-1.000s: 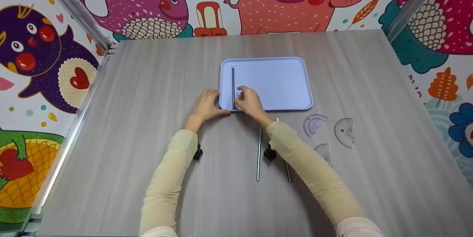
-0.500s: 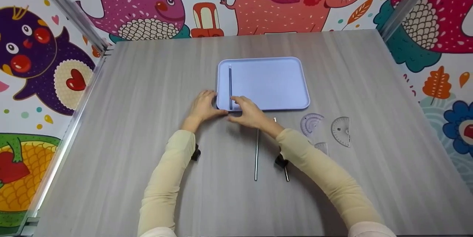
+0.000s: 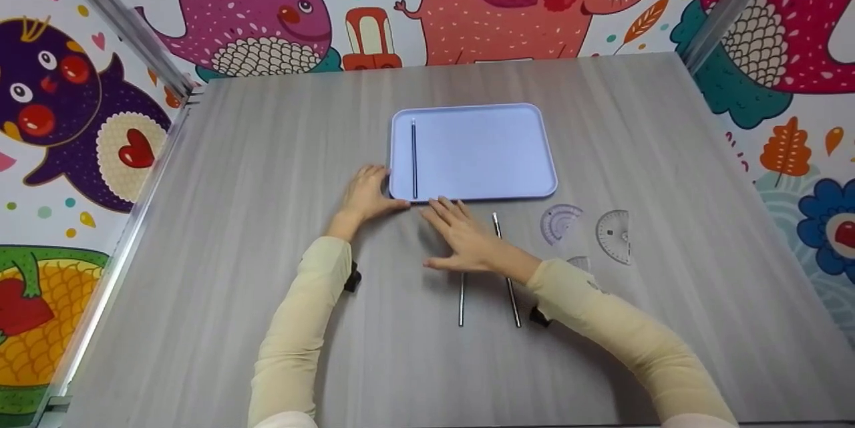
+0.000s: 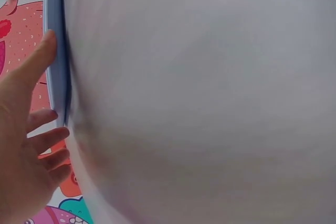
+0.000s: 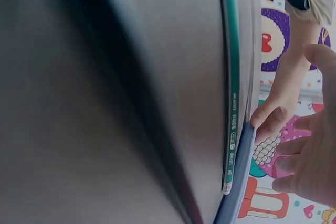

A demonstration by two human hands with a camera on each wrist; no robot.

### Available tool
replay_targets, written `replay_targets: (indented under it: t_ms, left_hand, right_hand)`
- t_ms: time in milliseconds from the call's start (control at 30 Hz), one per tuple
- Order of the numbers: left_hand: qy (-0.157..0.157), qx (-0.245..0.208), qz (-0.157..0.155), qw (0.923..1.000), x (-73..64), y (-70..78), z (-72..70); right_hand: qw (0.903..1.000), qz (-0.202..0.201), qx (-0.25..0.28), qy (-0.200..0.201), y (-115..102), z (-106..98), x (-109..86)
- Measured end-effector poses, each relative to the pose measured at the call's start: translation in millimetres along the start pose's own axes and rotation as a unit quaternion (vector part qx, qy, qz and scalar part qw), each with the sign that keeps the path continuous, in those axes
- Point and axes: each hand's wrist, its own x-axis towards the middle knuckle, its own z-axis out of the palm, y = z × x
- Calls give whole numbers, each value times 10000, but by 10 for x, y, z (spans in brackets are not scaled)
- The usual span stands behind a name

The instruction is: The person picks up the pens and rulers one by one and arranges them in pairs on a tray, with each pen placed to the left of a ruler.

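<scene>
A pale blue tray lies on the table with a dark pencil lengthwise near its left side. My left hand rests at the tray's near left corner, thumb along the front rim and fingers by the left side. Just in front of the tray, my right hand is spread and holds nothing. It hovers over a pencil whose upper part it hides. Another pencil runs beneath the wrist. In the right wrist view a green pencil with a white end shows beside the tray edge.
Right of the right hand lie a purplish clear protractor, a second clear protractor and a third protractor mostly covered by the sleeve. Printed cartoon walls border the grey wooden table at the back and sides.
My right hand has drawn back from the pencil in the tray toward me and its fingers have spread. The left hand stays at the tray corner.
</scene>
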Motion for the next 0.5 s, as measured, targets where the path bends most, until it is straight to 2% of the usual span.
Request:
replay_targets:
  t_ms: [167, 267, 500]
  left_hand:
    - [5, -76, -26, 10000, -8, 9, -24]
    - [-29, -132, -57, 9999, -11, 9, -30]
    - [-122, -140, -67, 9998, -2, 17, -20]
  right_hand:
    - [9993, 3, -350, -137, -8, -8, -250]
    - [9990, 100, -373, -227, 5, -20, -394]
    - [9985, 297, -459, -29, 43, -92, -715]
